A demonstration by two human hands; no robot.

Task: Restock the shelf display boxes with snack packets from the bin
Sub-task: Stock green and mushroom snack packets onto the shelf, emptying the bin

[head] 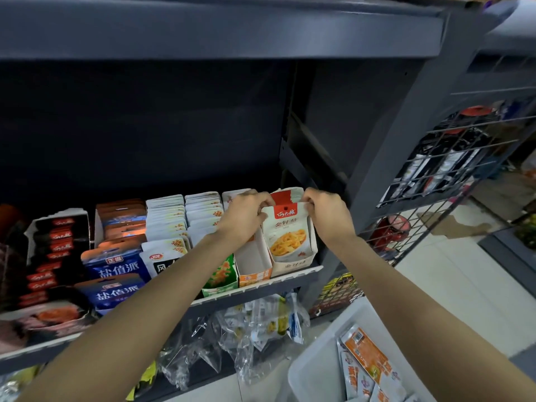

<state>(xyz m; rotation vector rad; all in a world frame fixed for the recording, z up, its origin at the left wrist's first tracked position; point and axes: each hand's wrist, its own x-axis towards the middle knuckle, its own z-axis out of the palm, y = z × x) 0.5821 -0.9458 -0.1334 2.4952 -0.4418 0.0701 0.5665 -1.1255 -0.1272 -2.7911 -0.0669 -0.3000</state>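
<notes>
- Left hand: fingers curled, pinching the top left corner of the front snack packet.
- Right hand: fingers curled, pinching the top right corner of the same packet.
- The packet stands upright at the front of the rightmost display box on the shelf.
- The adjacent display box to the left shows a bare interior.
- White bin: lower right, on the floor, holding orange-and-white packets.
</notes>
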